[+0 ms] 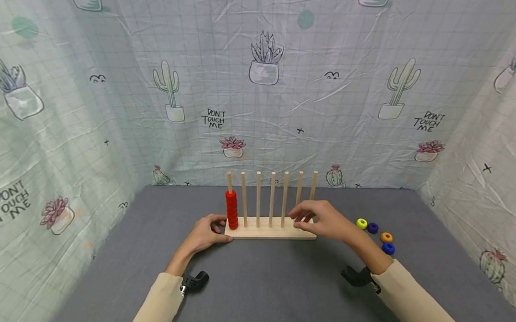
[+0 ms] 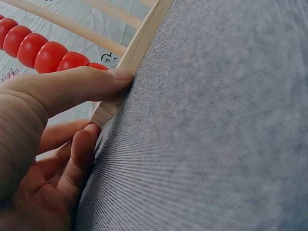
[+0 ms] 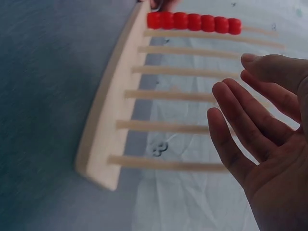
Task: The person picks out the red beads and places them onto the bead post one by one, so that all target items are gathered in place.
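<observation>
A wooden peg stand [image 1: 271, 233] sits on the grey table, with several upright pegs along its base. Red beads [image 1: 232, 210] are stacked on the leftmost peg, leaving its top bare; the other pegs carry no beads. My left hand [image 1: 207, 233] holds the left end of the base, thumb [image 2: 110, 79] on the front edge and fingers around the end. Over the right part of the stand is my right hand [image 1: 323, 218], its fingers loosely bent and apart. In the right wrist view, no bead shows between those fingers [image 3: 236, 96].
Loose beads lie right of the stand, beside my right forearm: a yellow-green bead [image 1: 362, 223], a purple bead [image 1: 373, 228], an orange bead [image 1: 386, 237] and a blue bead [image 1: 388, 248]. A patterned cloth [image 1: 255, 108] hangs behind the table [image 1: 268, 285] and along both sides.
</observation>
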Tool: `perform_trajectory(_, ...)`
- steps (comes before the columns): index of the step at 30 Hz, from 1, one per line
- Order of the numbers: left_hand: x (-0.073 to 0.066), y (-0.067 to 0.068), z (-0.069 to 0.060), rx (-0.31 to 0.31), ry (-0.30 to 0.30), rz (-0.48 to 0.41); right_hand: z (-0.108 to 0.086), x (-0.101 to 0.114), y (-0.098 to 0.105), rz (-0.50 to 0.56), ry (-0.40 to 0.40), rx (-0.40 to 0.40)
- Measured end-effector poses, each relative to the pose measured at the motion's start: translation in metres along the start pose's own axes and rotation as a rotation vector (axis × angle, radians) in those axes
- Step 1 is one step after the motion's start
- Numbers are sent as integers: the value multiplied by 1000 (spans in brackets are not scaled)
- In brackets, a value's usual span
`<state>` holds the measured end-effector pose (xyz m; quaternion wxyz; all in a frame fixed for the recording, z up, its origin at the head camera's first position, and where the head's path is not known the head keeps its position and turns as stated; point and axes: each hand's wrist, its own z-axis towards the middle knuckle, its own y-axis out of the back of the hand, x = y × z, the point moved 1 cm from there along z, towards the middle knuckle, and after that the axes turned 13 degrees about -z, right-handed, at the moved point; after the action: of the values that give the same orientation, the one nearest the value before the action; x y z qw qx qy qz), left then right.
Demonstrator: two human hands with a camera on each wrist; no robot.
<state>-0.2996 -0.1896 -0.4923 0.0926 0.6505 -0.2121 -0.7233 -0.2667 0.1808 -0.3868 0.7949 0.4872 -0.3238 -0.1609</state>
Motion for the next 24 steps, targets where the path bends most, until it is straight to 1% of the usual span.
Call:
perform_trajectory(3, 1, 0, 0, -5, 1, 12, -9, -7, -3, -6, -11, 0)
perform_trajectory(10, 1, 0, 0, 2, 7, 7, -34, -24, -6, -18, -43, -58)
perform_trajectory(13, 1, 0, 1, -1, 11, 1, -44, -32, -7, -26, -80, -51)
perform_trajectory(18, 3, 0, 2, -3, 14, 7, -62, -44, -6, -44, -170, 2)
perform_trajectory(20, 3, 0, 2, 0, 15, 7, -70, -48, -4, -46, -205, 4)
perform_trajectory(24, 3, 0, 1, 2, 15, 5, -84, -59, 2, -57, -256, -24)
